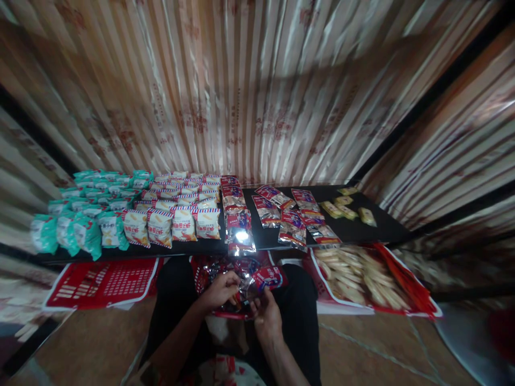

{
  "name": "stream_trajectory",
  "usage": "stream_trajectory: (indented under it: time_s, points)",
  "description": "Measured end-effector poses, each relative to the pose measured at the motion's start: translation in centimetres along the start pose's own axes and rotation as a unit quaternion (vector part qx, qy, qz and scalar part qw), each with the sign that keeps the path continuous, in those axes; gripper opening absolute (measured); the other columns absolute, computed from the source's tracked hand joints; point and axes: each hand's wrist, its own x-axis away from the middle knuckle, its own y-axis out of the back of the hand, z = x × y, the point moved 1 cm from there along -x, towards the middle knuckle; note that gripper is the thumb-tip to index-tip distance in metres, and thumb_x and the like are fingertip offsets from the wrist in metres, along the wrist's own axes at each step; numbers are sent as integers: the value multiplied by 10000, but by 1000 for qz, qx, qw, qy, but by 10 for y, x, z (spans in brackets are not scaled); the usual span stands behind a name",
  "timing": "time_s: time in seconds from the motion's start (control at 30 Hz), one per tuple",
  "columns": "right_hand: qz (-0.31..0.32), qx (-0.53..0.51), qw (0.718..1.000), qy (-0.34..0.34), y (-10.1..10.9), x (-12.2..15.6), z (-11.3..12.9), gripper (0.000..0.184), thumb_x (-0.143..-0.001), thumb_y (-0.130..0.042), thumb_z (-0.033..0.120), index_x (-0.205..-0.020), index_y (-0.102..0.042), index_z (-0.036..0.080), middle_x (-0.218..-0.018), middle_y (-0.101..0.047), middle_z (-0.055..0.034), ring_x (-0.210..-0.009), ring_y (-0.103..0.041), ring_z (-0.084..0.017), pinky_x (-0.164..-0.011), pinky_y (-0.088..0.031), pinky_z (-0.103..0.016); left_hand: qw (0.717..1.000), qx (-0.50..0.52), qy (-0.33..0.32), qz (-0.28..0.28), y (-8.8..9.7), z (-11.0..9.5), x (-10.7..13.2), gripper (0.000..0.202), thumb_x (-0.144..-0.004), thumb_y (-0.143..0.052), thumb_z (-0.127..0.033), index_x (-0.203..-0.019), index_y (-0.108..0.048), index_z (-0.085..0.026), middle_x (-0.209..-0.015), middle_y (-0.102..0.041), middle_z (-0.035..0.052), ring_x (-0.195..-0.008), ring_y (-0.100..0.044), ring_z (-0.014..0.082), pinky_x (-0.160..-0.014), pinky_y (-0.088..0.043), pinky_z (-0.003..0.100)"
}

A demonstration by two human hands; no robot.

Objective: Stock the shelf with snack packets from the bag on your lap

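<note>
My left hand (pixel 220 290) and my right hand (pixel 265 316) are down in my lap, both closed on shiny red snack packets (pixel 263 279) that lie in a heap between my knees. Above them runs a low black table (pixel 378 228). On it lie rows of teal packets (pixel 86 228) at the left, then red-and-white packets (pixel 183 220), then silver-and-red packets (pixel 239 222) in the middle, and a few small yellow packets (pixel 348 209) at the right.
An empty red basket (pixel 102 281) lies on the floor at the left. A red bag of pale wrapped sticks (pixel 358 279) lies at the right. Striped curtain (pixel 249 91) hangs behind the table. My dark trousers cover the tiled floor below.
</note>
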Motion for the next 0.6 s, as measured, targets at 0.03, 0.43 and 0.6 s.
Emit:
stream_trajectory:
  time_s: [0.03, 0.43, 0.6]
  points:
    - [6, 8, 1000, 15, 0, 1, 2, 168, -668, -639, 323, -813, -593, 251, -721, -698, 50, -630, -635, -133, -588, -498, -249, 1000, -12, -10, 5, 0, -3, 2, 230, -717, -629, -361, -816, -539, -175, -655, -566, -57, -471, -551, 73, -489, -431, 194]
    - [50, 85, 990, 106, -21, 13, 30, 457, -555, -758, 435, -933, -590, 242, -797, -691, 49, -692, -636, -143, -594, -499, -236, 995, -71, -59, -22, -1, -18, 5, 450, -728, -531, -595, -837, -578, -161, -718, -588, -11, -493, -551, 101, -461, -396, 206]
    - [117, 93, 981, 126, -37, 12, 40, 496, -547, -777, 450, -945, -576, 232, -864, -714, 7, -805, -668, -199, -704, -527, -291, 994, -19, -82, -75, -4, -30, 0, 516, -704, -527, -647, -796, -593, -143, -693, -578, 2, -510, -538, 114, -473, -419, 233]
